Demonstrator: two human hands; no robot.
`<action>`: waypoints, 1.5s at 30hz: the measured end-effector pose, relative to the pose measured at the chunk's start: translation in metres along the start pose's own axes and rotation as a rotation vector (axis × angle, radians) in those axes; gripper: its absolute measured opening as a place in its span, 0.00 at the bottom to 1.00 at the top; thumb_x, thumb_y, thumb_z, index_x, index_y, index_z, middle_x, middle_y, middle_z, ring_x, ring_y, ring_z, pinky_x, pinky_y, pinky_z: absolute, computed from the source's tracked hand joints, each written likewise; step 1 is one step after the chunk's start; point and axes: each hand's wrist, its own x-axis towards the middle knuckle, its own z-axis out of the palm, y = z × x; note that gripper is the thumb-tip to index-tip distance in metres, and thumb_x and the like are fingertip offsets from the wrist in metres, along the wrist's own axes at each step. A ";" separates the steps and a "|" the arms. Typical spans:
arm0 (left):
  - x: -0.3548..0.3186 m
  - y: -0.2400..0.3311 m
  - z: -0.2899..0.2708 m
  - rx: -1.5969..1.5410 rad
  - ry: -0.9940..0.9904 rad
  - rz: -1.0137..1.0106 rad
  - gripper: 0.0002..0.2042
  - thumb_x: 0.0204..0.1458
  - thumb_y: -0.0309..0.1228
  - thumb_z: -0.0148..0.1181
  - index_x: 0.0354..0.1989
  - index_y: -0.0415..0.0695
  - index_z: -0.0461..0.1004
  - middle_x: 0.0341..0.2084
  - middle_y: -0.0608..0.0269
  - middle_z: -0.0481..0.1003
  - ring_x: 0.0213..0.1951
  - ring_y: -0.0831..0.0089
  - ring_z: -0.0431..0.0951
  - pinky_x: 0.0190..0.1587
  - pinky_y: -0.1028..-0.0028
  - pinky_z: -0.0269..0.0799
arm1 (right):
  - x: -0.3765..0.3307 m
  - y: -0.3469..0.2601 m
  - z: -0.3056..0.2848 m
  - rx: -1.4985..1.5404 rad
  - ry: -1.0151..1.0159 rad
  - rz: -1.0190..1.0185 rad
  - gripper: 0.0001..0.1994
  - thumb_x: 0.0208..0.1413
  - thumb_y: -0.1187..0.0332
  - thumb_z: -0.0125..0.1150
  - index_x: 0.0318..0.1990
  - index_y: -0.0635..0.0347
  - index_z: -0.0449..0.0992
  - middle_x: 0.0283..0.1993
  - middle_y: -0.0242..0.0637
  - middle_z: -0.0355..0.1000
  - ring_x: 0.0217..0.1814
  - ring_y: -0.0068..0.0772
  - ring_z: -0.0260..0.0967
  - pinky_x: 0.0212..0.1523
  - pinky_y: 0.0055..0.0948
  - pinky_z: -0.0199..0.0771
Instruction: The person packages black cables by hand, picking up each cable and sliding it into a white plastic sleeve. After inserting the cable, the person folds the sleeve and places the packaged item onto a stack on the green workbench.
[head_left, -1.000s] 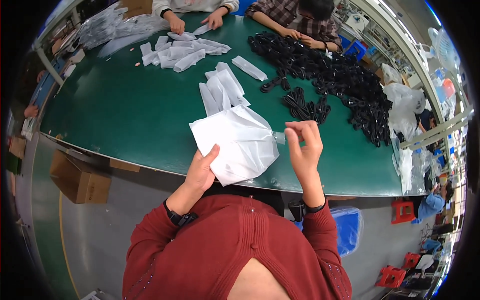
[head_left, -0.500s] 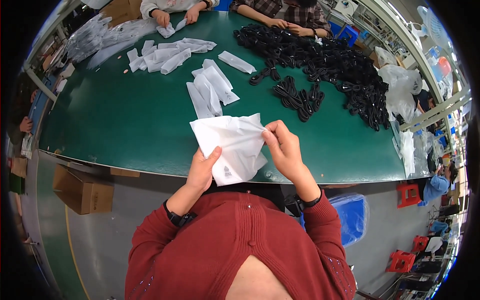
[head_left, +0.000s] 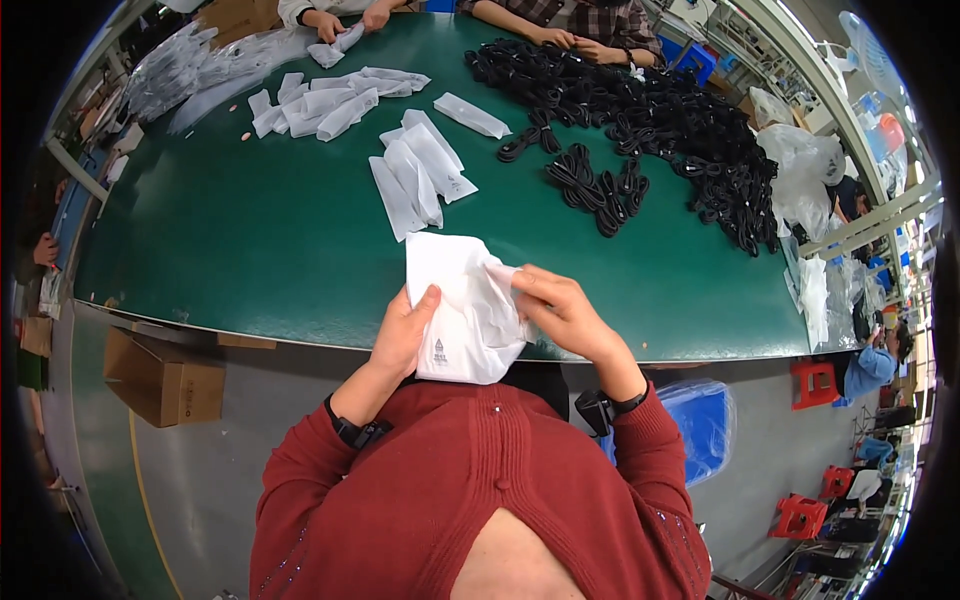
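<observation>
White bag (head_left: 455, 315) held between two bare hands

From my remote seat, I see the left hand (head_left: 398, 330) clamped on the bag's left edge: the thumb lies flat on the front face, and the other fingers pass behind it, out of sight. The right hand (head_left: 560, 308) is at the opposite edge, where the film folds and crumples; its bent fingers overlap that edge, but they are blurred and I can't tell whether they pinch it. The bag therefore lies between the two sets of fingers, tilted toward the camera, a dark printed mark low on its face, and in my view it overlaps the near edge of the green table (head_left: 250, 250).

Just beyond the bag I make out a fanned group of white pouches (head_left: 415, 170), with a lone pouch (head_left: 472, 116) near it and a farther pouch pile (head_left: 335, 100) to the left. Right of these lie tied black cable bundles (head_left: 575, 172), then a big cable heap (head_left: 690, 130). Across the table, one co-worker's hand (head_left: 325, 27) touches a pouch; another person's hands (head_left: 553, 37) are beside the heap. Clear plastic bags (head_left: 220, 70) are piled at far left.
</observation>
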 end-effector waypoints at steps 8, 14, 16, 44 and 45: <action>0.000 -0.001 0.000 0.036 0.064 0.039 0.21 0.66 0.36 0.50 0.62 0.35 0.62 0.54 0.59 0.71 0.53 0.72 0.72 0.56 0.72 0.69 | -0.015 0.002 -0.001 -0.195 0.222 0.248 0.23 0.48 0.76 0.66 0.55 0.61 0.73 0.36 0.34 0.73 0.29 0.24 0.70 0.33 0.25 0.72; 0.000 -0.005 0.004 0.127 0.052 0.071 0.22 0.67 0.39 0.47 0.61 0.35 0.63 0.55 0.58 0.71 0.53 0.72 0.71 0.57 0.72 0.66 | -0.025 0.039 0.038 0.028 0.168 0.350 0.24 0.51 0.73 0.66 0.57 0.62 0.71 0.48 0.37 0.75 0.39 0.25 0.74 0.42 0.26 0.74; -0.002 -0.005 0.004 0.145 0.046 0.080 0.22 0.67 0.41 0.46 0.61 0.35 0.63 0.55 0.58 0.70 0.53 0.71 0.71 0.58 0.72 0.66 | -0.023 0.040 0.050 0.252 0.241 0.347 0.24 0.53 0.70 0.65 0.58 0.63 0.70 0.54 0.42 0.73 0.43 0.30 0.75 0.46 0.28 0.75; 0.025 0.121 -0.072 1.313 0.535 0.828 0.33 0.58 0.40 0.61 0.66 0.36 0.55 0.55 0.52 0.69 0.54 0.62 0.72 0.58 0.64 0.66 | -0.022 0.020 -0.038 0.453 0.368 0.435 0.15 0.55 0.73 0.65 0.50 0.67 0.76 0.44 0.35 0.78 0.43 0.21 0.75 0.46 0.23 0.74; 0.023 0.106 -0.049 1.079 0.258 0.625 0.33 0.58 0.39 0.61 0.67 0.37 0.54 0.56 0.53 0.69 0.55 0.62 0.72 0.58 0.65 0.67 | -0.016 0.013 -0.039 0.440 0.206 0.473 0.15 0.55 0.73 0.66 0.50 0.67 0.76 0.44 0.36 0.78 0.43 0.21 0.75 0.46 0.23 0.74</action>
